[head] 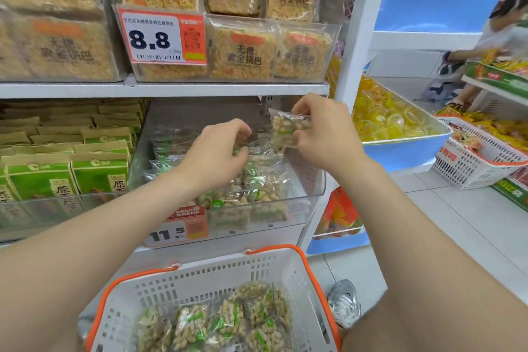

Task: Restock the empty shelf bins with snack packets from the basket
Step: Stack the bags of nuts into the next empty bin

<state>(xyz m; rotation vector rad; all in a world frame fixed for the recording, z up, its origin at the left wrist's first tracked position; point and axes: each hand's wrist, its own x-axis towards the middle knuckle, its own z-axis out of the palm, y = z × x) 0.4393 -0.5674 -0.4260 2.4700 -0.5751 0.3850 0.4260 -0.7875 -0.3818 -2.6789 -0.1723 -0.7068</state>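
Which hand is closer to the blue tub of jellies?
Right. The right hand is just left of the blue tub; the left hand is farther left, over the clear bin.

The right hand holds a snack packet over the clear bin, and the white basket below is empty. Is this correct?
Not quite. The right hand does hold a snack packet over the clear bin, but the white basket is not empty: the head view shows several packets lying in it.
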